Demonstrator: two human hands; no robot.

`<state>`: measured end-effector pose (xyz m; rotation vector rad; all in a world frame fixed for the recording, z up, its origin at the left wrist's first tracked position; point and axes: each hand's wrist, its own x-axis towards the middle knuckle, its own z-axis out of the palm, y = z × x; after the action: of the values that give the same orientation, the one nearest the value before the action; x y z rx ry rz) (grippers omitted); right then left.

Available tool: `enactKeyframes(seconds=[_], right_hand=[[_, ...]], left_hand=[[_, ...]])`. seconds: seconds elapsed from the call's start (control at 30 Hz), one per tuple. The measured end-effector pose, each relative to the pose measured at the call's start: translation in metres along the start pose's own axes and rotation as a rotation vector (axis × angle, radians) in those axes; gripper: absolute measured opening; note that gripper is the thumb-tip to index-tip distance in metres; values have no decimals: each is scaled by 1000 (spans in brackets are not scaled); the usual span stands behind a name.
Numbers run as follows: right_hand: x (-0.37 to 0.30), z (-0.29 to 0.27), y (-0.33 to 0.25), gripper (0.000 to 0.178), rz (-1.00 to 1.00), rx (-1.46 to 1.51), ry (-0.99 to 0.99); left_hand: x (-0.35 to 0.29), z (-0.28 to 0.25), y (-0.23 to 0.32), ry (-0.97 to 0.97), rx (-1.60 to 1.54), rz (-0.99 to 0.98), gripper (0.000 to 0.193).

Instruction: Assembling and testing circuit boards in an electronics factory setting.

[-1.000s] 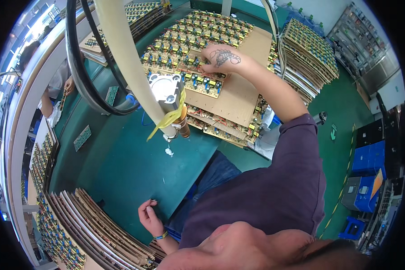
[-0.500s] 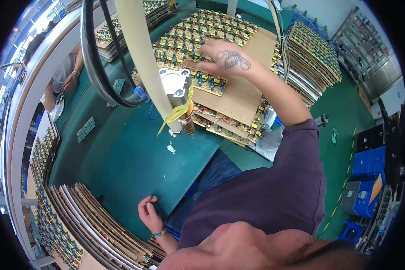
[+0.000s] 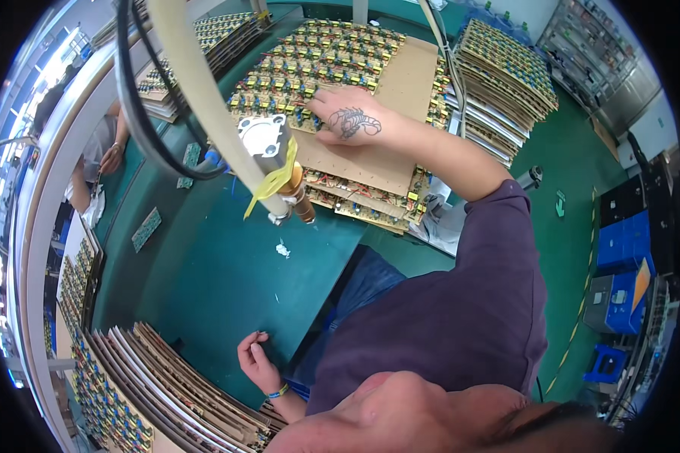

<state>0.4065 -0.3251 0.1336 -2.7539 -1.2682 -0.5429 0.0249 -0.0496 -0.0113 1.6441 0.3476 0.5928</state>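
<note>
Nearest me: my left hand, on my side of the metal cylinder, by the bench edge. Fingers loosely curled, half spread; nothing seen in it.

Nearer side and left of the cylinder: a stack of sheets, edges toward the bench. Just on my side of the cylinder: a white scrap. Left of it: a small green board.

Just right of the cylinder: my right hand, palm down, reaching over the near edge of the circuit boards. Fingertips partly hidden; cannot tell whether they grip one. These boards lie in close rows beyond the cylinder, on a brown sheet, bare along its right side.

Well right of and beyond the cylinder: a tall stack of loaded sheets. Far left of the cylinder: a co-worker's hand.
</note>
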Motion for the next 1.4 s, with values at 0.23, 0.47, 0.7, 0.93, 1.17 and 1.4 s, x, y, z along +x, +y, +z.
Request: enactKeyframes(seconds=[0.23, 0.47, 0.7, 0.93, 1.17, 1.4], right_hand=[[-8, -30, -26, 36, 12, -19, 46], [-82, -57, -160, 17, -219, 1008, -254], [95, 81, -294, 41, -309, 725, 280], [271, 246, -241, 74, 627, 225, -60], [282, 216, -222, 63, 563, 125, -172], [343, 270, -248, 76, -225, 767, -73]], left_hand=[[-3, -5, 4, 13, -54, -86, 16], [1, -9, 1, -77, 25, -73, 18], [3, -16, 3, -29, 119, 18, 16], [2, -26, 3, -75, 123, 75, 17], [3, -31, 2, -137, 85, 129, 16], [7, -31, -5, -112, 99, 118, 14]])
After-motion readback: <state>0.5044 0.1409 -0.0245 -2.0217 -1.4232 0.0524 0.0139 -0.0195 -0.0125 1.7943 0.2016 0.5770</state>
